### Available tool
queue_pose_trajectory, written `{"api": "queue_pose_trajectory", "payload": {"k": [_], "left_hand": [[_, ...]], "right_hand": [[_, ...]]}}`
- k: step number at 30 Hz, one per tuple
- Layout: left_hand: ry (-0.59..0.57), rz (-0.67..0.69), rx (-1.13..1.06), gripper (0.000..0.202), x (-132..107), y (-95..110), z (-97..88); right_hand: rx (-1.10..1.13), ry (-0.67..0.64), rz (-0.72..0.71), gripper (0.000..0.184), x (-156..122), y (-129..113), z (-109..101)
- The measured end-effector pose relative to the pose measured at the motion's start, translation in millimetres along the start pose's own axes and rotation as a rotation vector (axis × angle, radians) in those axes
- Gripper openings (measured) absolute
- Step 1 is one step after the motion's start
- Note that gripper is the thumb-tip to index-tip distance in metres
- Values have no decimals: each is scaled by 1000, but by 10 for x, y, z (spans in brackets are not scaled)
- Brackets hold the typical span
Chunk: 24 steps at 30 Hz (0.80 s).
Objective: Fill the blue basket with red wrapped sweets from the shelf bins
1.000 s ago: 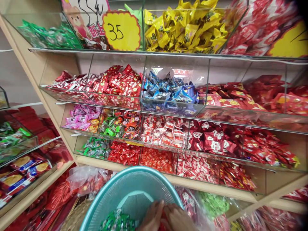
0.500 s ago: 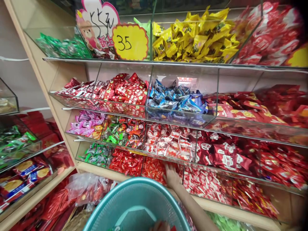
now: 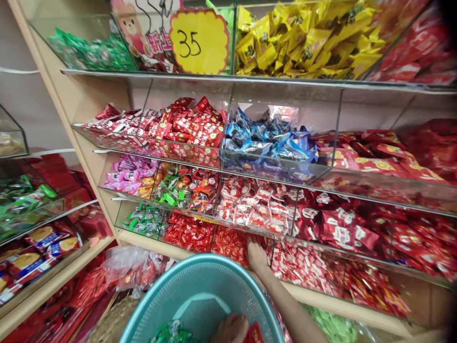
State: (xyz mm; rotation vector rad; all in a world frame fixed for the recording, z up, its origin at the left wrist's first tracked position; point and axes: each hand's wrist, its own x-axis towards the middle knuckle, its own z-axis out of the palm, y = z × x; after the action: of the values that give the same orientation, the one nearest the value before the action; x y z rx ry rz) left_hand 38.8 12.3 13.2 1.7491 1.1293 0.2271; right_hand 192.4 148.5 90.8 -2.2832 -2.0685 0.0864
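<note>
My right hand (image 3: 257, 256) reaches from the lower right into a bottom-row bin. Its fingers are down among small red-wrapped candies (image 3: 228, 242), and their tips are hidden. My left hand (image 3: 232, 328) is inside the teal plastic basket (image 3: 146, 305), partly cut off by the lower edge of the picture. Its fingers look curled in, and what they hold, if anything, is hidden. Beside it in the basket lies a red packet (image 3: 254, 333). Green-wrapped candies (image 3: 173, 331) sit in the basket to its left.
Clear bins rise in rows above, with blue-wrapped candies (image 3: 267, 138), yellow-wrapped candies (image 3: 307, 43) and a yellow price tag (image 3: 200, 42) marked 35. Clear front panels edge each row. A plastic bag (image 3: 132, 267) lies left of the basket, and a wooden upright (image 3: 67, 128) divides the shelves.
The view has shifted closer and the upper shelves sit higher in the picture. More of my left hand and the green-wrapped candies shows in the basket. My right hand stays in the same bin.
</note>
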Motion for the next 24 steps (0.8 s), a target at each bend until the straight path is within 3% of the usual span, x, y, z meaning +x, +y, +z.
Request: {"api": "queue_pose_trajectory", "payload": {"k": [2, 7, 11, 16, 20, 24], "left_hand": [[-39, 46, -42, 75, -34, -55, -35], [21, -71, -352, 79, -100, -97, -55], [8, -83, -379, 85, -126, -18, -94], [36, -71, -373, 82, -155, 18, -120], [65, -91, -410, 78, -205, 40, -126], [74, -94, -429, 77, -240, 50, -141]], "right_hand": [[14, 26, -5, 45, -49, -26, -91], [102, 70, -1, 42, -184, -63, -330], [270, 101, -57, 50, -391, -34, -435], [498, 139, -284, 54, -991, 86, -364], [557, -9, -366, 52, -1588, 221, -209], [555, -148, -387, 54, -2014, 270, -109]]}}
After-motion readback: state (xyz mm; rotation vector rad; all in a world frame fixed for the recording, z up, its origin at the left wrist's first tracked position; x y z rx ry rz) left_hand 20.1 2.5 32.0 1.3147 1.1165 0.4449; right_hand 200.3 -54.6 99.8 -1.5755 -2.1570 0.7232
